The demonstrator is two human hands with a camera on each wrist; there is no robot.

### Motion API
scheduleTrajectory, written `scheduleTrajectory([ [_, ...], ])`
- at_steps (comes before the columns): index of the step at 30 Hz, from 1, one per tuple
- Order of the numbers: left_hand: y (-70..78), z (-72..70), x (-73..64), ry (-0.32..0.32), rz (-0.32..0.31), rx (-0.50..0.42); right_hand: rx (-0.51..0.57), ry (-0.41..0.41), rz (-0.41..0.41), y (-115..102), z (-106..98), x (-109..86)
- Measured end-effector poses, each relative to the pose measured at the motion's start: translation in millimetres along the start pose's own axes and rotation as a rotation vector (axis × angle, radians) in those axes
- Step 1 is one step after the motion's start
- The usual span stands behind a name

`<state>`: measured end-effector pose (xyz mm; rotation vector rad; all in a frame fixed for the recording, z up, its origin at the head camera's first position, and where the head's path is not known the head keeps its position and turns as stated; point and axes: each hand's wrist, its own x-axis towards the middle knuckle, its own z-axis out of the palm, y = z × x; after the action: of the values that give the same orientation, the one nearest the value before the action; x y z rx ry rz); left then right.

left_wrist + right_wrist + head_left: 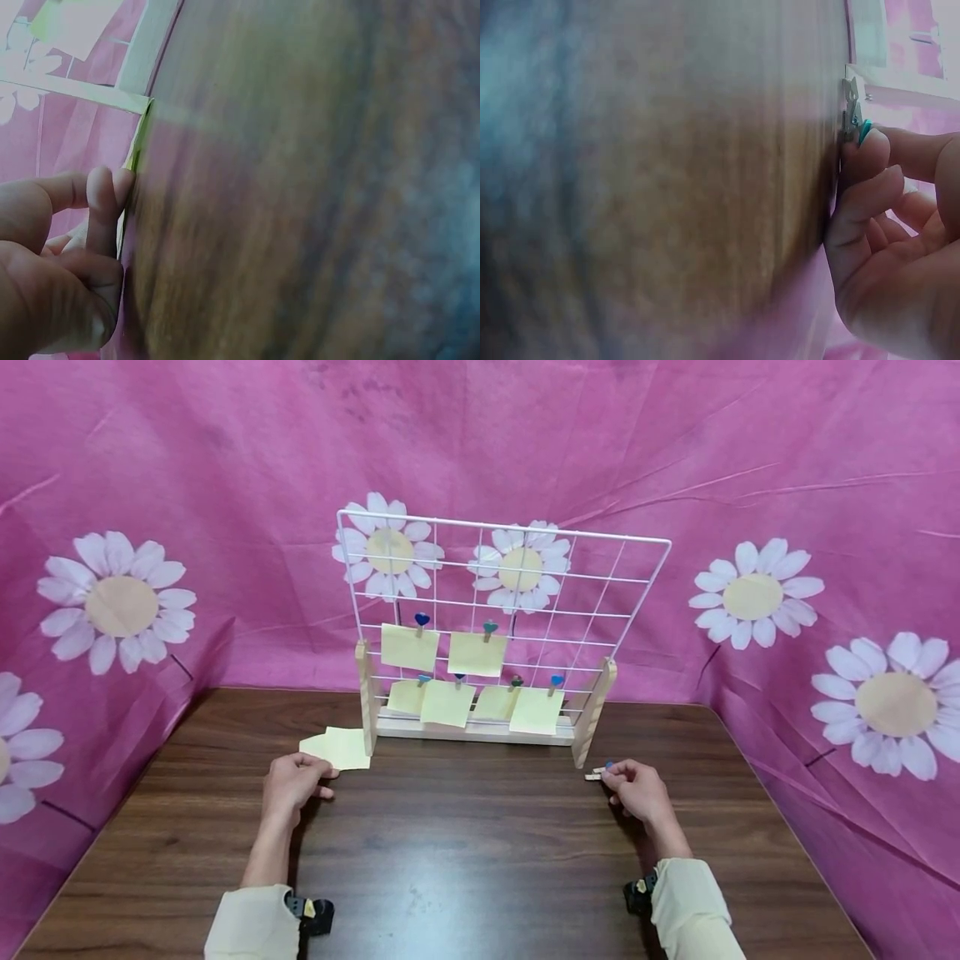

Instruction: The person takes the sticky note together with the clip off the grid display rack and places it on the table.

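In the head view, my left hand [291, 783] is at the near corner of some loose yellow paper notes [345, 748], left of the wire grid stand. Its fingertips pinch a note's edge [138, 142], seen nearly edge-on in the left wrist view. Beyond the stand's right foot, my right hand [637, 789] pinches a small wooden clothespin [853, 101] low against the table. A blue-green heart [865, 130] on the clothespin shows by the fingertips. Whether a second clothespin lies beside it, I cannot tell.
A white wire grid [570, 578] stands upright in a wooden base [472, 733] at the table's back. Several yellow notes [409, 648] hang on its lower rows from heart clothespins [490, 628]. Pink flowered cloth [525, 443] surrounds the brown table [435, 827].
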<state>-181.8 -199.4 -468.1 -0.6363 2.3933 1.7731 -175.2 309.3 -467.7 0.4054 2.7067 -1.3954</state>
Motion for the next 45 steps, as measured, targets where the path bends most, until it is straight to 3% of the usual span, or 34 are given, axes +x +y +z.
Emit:
scheduleTrajectory([
  [5,0.0,-1.1,2.5,-0.023,-0.005,-0.036,-0.015,0.006,0.008,0,0,-0.4],
  [21,2.6,2.2,3.5,0.018,0.062,0.116,-0.034,0.018,0.029,-5,-4,-3.7],
  [27,4.4,4.0,2.7,0.01,0.057,0.035,-0.023,0.029,0.019,-8,-4,-5.9],
  [35,5.4,6.6,1.9,-0.084,0.074,-0.135,0.024,0.033,-0.019,-10,-5,-9.2],
  [45,12.7,14.6,0.3,-0.179,0.115,-0.206,0.106,-0.004,-0.039,-22,-3,-8.2],
])
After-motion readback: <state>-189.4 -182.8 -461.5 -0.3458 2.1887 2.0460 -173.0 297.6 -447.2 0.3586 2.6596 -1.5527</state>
